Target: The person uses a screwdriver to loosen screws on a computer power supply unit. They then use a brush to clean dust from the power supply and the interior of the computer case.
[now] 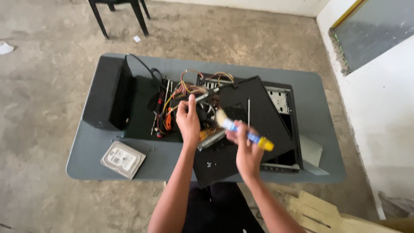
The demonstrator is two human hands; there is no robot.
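Note:
My right hand (247, 152) grips a paintbrush (241, 131) with a blue and yellow handle, its pale bristles pointing up-left toward a cooling fan (207, 113). My left hand (188, 121) holds that fan unit, a metal-framed part with coloured wires (189, 88) trailing behind it, thumb pointing up. Both hands hover above an open black computer case (276, 125) lying flat on a grey table (99, 162). A black side panel (241, 146) lies slanted across the case under my hands.
A silver hard drive (123, 159) lies near the table's front left corner. A black box-shaped unit (108, 93) stands at the left. Screwdrivers (160, 116) lie among the wires. Black chair legs (120, 15) stand beyond the table. Pale wooden planks (319, 213) lie on the floor at right.

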